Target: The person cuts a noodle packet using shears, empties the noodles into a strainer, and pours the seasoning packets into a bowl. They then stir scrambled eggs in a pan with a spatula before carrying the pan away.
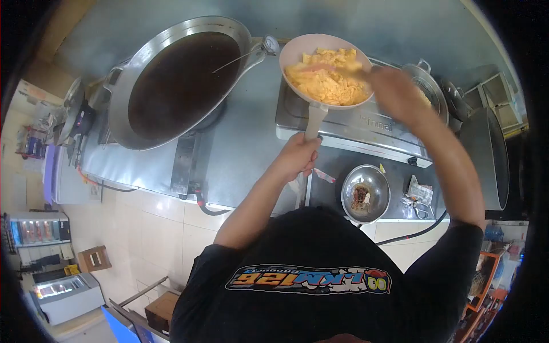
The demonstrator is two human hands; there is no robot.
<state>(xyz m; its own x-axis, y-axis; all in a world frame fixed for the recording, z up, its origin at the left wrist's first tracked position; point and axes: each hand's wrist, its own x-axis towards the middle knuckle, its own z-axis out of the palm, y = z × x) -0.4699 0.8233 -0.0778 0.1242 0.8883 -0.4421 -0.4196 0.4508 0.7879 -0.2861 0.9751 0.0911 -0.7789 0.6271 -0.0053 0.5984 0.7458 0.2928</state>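
Observation:
My left hand (300,155) is wrapped round the pale handle of a frying pan (295,46), which sits on the gas stove (349,123). Inside the pan lies a heap of yellow scrambled egg (329,86). My right hand (394,94), blurred by motion, is at the pan's right rim. It grips a spatula (320,67) with a pinkish blade that reaches across the egg; the fingers themselves are smeared. Below the stove, a steel bowl (377,200) holds some brown and white seasoning.
On the left stands a large wok (123,108) of dark liquid, a dial thermometer (271,44) at its rim. A steel pot (437,94) is at the stove's right. Scissors (422,212) and an opened packet (420,191) lie near the counter's front edge. A black hose (209,208) hangs there.

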